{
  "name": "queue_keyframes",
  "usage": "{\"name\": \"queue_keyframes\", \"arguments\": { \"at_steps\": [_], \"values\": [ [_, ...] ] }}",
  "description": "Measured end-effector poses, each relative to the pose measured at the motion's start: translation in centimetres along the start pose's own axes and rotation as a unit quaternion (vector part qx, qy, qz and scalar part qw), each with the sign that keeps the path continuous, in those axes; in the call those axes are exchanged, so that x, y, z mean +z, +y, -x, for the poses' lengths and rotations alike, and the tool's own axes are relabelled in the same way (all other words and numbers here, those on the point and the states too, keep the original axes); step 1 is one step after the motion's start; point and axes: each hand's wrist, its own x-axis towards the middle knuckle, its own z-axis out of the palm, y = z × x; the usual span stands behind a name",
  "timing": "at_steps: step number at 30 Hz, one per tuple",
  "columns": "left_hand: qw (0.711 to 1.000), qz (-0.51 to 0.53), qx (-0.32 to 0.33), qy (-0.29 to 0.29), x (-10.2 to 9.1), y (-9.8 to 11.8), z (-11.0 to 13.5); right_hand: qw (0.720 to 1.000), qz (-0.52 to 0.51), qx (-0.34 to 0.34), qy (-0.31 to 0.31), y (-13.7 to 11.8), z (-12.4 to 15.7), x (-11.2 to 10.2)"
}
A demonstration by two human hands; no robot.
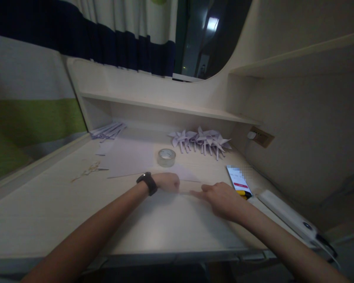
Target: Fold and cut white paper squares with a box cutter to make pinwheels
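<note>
Over the front middle of the desk, my left hand (167, 182), with a dark watch (148, 183) on its wrist, is curled closed. To its right, my right hand (221, 198) has its index finger stretched leftward and the thumb folded close to it. A thin pale strip (185, 193), blurred, seems to span the small gap between both hands' fingertips; its kind is not clear. Just behind my left hand stands a roll of clear tape (166, 158). White paper sheets (132, 155) lie flat behind my hands, one edge reaching behind my left hand.
Several paper pinwheels (206, 139) are bunched at the back right, and paper strips (109, 131) at the back left. Small scraps (91, 169) lie left. A phone (237, 179), a yellow-black tool (244, 194) and a white power strip (287, 216) sit right. A shelf (165, 104) overhangs the back.
</note>
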Motion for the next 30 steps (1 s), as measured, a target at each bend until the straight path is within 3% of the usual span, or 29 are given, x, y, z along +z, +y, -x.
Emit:
{"name": "queue_keyframes", "arguments": {
  "at_steps": [24, 30],
  "values": [
    [0.998, 0.07, 0.01, 0.004, 0.7, -1.6, -0.3, 1.0, 0.008, 0.004, 0.005, 0.0, 0.0, 0.5],
    [0.998, 0.065, 0.005, 0.015, 0.6, -1.2, -0.1, 1.0, 0.01, 0.005, 0.001, 0.0, 0.0, 0.4]
  ]
}}
